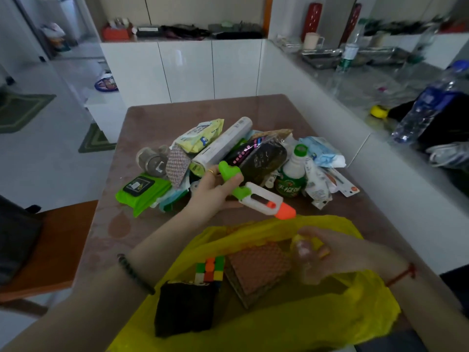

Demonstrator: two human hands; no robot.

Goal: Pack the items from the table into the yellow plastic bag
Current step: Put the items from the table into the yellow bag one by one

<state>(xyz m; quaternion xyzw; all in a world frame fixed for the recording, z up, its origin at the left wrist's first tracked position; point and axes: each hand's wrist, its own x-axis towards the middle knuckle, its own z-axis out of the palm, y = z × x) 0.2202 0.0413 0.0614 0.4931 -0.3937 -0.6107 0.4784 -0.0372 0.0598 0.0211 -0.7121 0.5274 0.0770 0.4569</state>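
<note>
The yellow plastic bag (350, 313) lies open at the table's near edge, holding a colour cube (210, 269), a brown textured pad (258, 268) and a black cloth (185, 308). My left hand (215, 189) grips a toy gun (256, 196) with green handle, white body and orange tip, just beyond the bag's far rim. My right hand (330, 252) is over the bag's right side, blurred, closed around a small clear bottle (303, 257). A pile on the table includes a green wipes pack (142, 189), a white roll (223, 146), a green-capped bottle (291, 174) and face masks (322, 153).
The brown table (157, 118) stands against a white partition on the right. A grey counter (380, 85) beyond it carries water bottles and trays. An orange chair seat (50, 245) sits at the table's left. White cabinets stand behind.
</note>
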